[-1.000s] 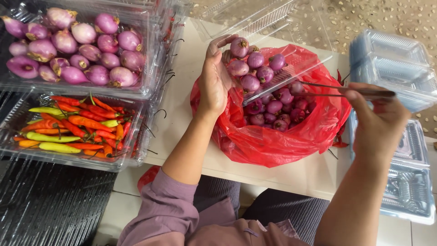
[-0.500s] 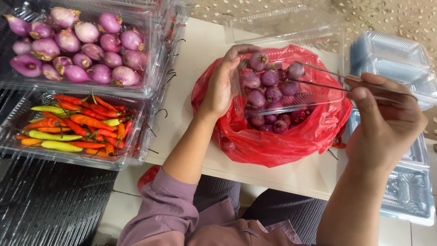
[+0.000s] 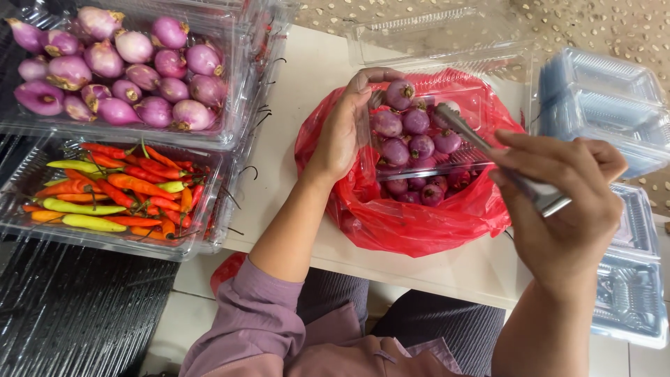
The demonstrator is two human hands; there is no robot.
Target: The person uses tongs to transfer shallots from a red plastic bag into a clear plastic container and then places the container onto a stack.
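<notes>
My left hand (image 3: 343, 132) grips the left side of a clear plastic clamshell box (image 3: 447, 91) that holds several purple shallots (image 3: 416, 132). The box sits over an open red plastic bag (image 3: 412, 223) with more shallots inside. My right hand (image 3: 565, 195) holds metal tongs (image 3: 488, 150), whose tips reach into the box among the shallots. The box lid stands open toward the far side.
At the left stand a clear tray of shallots (image 3: 118, 70) and a clear tray of red, orange and green chillies (image 3: 118, 195). A stack of empty clear clamshell boxes (image 3: 600, 98) sits at the right, with more (image 3: 628, 293) nearer me. The white table edge (image 3: 419, 269) runs in front.
The clamshell box has settled lower onto the red bag. My right hand has swung the tongs from lying across the box to pointing down into it.
</notes>
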